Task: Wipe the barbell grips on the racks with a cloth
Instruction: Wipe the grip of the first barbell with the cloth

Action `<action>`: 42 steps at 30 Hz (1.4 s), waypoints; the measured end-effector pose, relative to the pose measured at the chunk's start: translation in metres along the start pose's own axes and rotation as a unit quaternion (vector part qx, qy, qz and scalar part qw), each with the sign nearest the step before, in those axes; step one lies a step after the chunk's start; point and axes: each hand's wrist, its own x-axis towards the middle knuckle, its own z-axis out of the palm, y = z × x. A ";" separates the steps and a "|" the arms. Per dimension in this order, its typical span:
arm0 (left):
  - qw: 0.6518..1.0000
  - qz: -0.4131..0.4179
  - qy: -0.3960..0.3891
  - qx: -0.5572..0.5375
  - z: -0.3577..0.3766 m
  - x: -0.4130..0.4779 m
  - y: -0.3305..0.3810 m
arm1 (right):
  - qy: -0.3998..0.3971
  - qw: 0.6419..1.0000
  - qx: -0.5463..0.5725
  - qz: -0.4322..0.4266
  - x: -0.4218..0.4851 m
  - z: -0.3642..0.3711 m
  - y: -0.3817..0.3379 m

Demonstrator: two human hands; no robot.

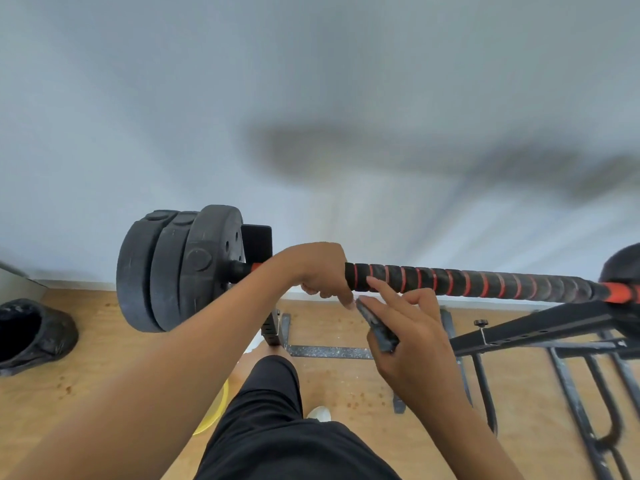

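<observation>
Now, pale wall [138, 98] is filling the top half, and wooden floor [104, 358] is spreading out below it. You're standing at the rack [536, 327], its black frame running off to the right, and the bar [620, 293] is crossing above it, left to right. Three black plates [166, 271] are sitting on the bar's left end. The grip [467, 282], black with red spiral bands, is stretching from beside your left hand out toward the right. A black bag [31, 334] is slumping on the floor at far left. Your left hand [318, 268] is clenching round the bar right at the grip's left end, fingers curling under. Your right hand [415, 341] is hovering just below the grip, holding the folded grey cloth [377, 329] in its curled fingers, while the forefinger [375, 284] is reaching up and touching the grip. The cloth is sitting just beneath the grip, not on it.
</observation>
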 end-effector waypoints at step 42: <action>0.931 0.009 0.304 0.202 0.036 -0.004 0.016 | -0.138 0.983 -0.076 0.097 0.103 -0.011 0.008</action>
